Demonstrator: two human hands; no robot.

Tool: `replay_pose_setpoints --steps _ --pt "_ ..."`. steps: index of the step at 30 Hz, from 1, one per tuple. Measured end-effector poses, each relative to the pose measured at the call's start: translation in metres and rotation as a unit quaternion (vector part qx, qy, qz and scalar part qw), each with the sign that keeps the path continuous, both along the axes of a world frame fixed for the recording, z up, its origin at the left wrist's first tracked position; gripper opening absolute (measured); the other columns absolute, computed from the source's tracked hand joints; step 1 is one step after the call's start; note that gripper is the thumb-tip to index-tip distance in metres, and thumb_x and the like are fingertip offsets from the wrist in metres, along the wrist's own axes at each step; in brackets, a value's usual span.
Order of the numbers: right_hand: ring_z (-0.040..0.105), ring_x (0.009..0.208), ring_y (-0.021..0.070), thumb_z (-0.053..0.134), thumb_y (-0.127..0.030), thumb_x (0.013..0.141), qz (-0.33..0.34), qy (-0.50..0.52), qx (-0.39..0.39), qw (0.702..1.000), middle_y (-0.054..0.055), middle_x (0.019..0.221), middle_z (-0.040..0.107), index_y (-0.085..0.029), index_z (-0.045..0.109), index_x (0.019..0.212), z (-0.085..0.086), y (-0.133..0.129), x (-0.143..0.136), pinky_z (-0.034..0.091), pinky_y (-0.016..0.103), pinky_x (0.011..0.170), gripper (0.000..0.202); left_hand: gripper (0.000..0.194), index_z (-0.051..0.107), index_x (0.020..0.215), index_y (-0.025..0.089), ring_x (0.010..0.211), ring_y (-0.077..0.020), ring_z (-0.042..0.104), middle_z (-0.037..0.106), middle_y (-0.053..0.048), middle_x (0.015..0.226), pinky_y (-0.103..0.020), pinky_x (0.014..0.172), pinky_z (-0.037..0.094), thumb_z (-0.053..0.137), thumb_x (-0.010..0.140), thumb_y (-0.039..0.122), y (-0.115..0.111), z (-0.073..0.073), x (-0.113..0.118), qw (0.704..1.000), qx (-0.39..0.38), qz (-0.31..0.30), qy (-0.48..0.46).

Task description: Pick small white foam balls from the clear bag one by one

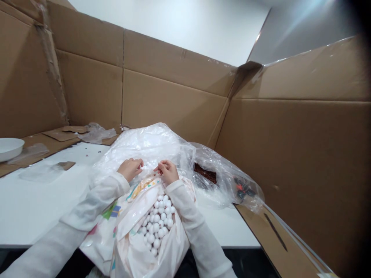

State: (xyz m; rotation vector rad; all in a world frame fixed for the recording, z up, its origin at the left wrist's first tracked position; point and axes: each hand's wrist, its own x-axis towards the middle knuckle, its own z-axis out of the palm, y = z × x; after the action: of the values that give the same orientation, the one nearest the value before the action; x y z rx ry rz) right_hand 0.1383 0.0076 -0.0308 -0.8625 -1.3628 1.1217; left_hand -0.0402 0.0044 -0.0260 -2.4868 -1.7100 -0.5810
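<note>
"What's hard to make out?"
"The left hand (pixel 130 169): fingers curled, grip hidden, so I can't tell what's held. The right hand (pixel 168 172): thumb and fingers close together, contents unclear."
"And the white balls (pixel 157 227)?"
"Mostly six o'clock from the hands, in one printed bag (pixel 125 228), too overlapped to count. One clear bag (pixel 158 136) at twelve; one bowl (pixel 11 149) at nine, cut off."

Cardboard panels (pixel 174 83) around a white tabletop (pixel 43 200)
Creased and brown, they stand on three sides; above show a bright white surface (pixel 174 23) and a grey surface (pixel 295 34).
</note>
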Motion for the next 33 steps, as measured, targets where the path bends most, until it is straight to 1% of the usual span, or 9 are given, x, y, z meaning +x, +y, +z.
replay_pose_setpoints --steps 2,4,7,9,11,19,25,27,33 --pt "0.047 0.042 0.0099 0.053 -0.039 0.071 -0.024 -0.041 0.035 0.998 -0.001 0.051 0.059 -0.019 0.046 0.069 0.002 -0.003 0.001 0.038 0.022 0.045 0.022 0.008 0.055 0.08 0.02 0.076 -0.0238 0.054 0.063 -0.005 0.076 -0.033 0.067 0.036 0.051 0.073 0.021 -0.002 0.002 0.001 1.0 0.02 0.002 -0.004" --pt "0.049 0.05 0.0115 0.048 -0.035 0.076 -0.061 -0.121 0.109 0.985 -0.001 0.055 0.056 -0.018 0.048 0.07 0.004 -0.007 0.004 0.04 0.024 0.052 0.017 0.008 0.055 0.081 0.019 0.078 -0.0251 0.052 0.063 -0.006 0.08 -0.035 0.069 0.036 0.052 0.074 0.022 -0.005 0.004 0.003 0.998 0.058 0.006 -0.02" --pt "0.052 0.068 0.0157 0.05 -0.025 0.077 -0.1 -0.291 0.229 0.923 0.003 0.065 0.057 -0.018 0.054 0.067 0.007 -0.012 0.009 0.04 0.029 0.068 0.013 0.01 0.054 0.083 0.019 0.081 -0.0239 0.052 0.062 -0.005 0.083 -0.035 0.073 0.037 0.05 0.077 0.025 -0.007 0.009 0.007 0.991 0.106 -0.01 -0.087" --pt "0.051 0.074 0.0176 0.054 -0.02 0.074 -0.089 -0.37 0.253 0.89 0.004 0.068 0.058 -0.017 0.057 0.064 0.008 -0.012 0.012 0.038 0.031 0.074 0.012 0.013 0.053 0.086 0.018 0.08 -0.0211 0.052 0.061 -0.004 0.085 -0.034 0.074 0.038 0.049 0.079 0.028 -0.009 0.012 0.01 0.981 0.111 -0.044 -0.151" --pt "0.051 0.075 0.0178 0.058 -0.018 0.072 -0.061 -0.401 0.241 0.882 0.005 0.069 0.058 -0.016 0.059 0.062 0.008 -0.011 0.013 0.038 0.031 0.076 0.01 0.017 0.053 0.089 0.017 0.08 -0.0192 0.051 0.06 -0.005 0.087 -0.032 0.075 0.039 0.048 0.08 0.03 -0.011 0.015 0.014 0.97 0.106 -0.079 -0.206" --pt "0.05 0.071 0.0149 0.065 -0.01 0.063 -0.005 -0.396 0.186 0.899 0.001 0.068 0.053 -0.017 0.059 0.06 0.002 -0.005 0.012 0.038 0.029 0.072 0.009 0.019 0.055 0.084 0.017 0.076 -0.0176 0.05 0.058 -0.003 0.08 -0.031 0.072 0.039 0.049 0.08 0.034 -0.016 0.013 0.022 0.957 0.074 -0.109 -0.26" --pt "0.046 0.062 0.013 0.049 -0.021 0.077 -0.089 -0.254 0.206 0.941 0.0 0.067 0.053 -0.018 0.053 0.071 0.005 -0.008 0.009 0.037 0.025 0.061 0.007 0.023 0.052 0.077 0.018 0.072 -0.016 0.051 0.055 0.0 0.076 -0.028 0.067 0.04 0.058 0.074 0.039 -0.016 0.011 0.024 0.948 0.046 -0.128 -0.288" --pt "0.046 0.064 0.0135 0.045 -0.024 0.08 -0.11 -0.236 0.23 0.938 0.001 0.07 0.053 -0.018 0.051 0.075 0.008 -0.013 0.008 0.037 0.025 0.062 0.01 0.024 0.051 0.075 0.018 0.07 -0.0155 0.051 0.055 0.001 0.073 -0.028 0.066 0.039 0.061 0.071 0.04 -0.019 0.012 0.027 0.945 0.036 -0.134 -0.296" --pt "0.045 0.067 0.015 0.04 -0.023 0.083 -0.124 -0.285 0.276 0.91 0.002 0.071 0.051 -0.019 0.049 0.076 0.014 -0.025 0.004 0.036 0.027 0.066 0.012 0.021 0.05 0.068 0.018 0.066 -0.0146 0.048 0.054 0.002 0.068 -0.027 0.063 0.036 0.061 0.071 0.035 -0.024 0.012 0.033 0.943 0.036 -0.133 -0.304"
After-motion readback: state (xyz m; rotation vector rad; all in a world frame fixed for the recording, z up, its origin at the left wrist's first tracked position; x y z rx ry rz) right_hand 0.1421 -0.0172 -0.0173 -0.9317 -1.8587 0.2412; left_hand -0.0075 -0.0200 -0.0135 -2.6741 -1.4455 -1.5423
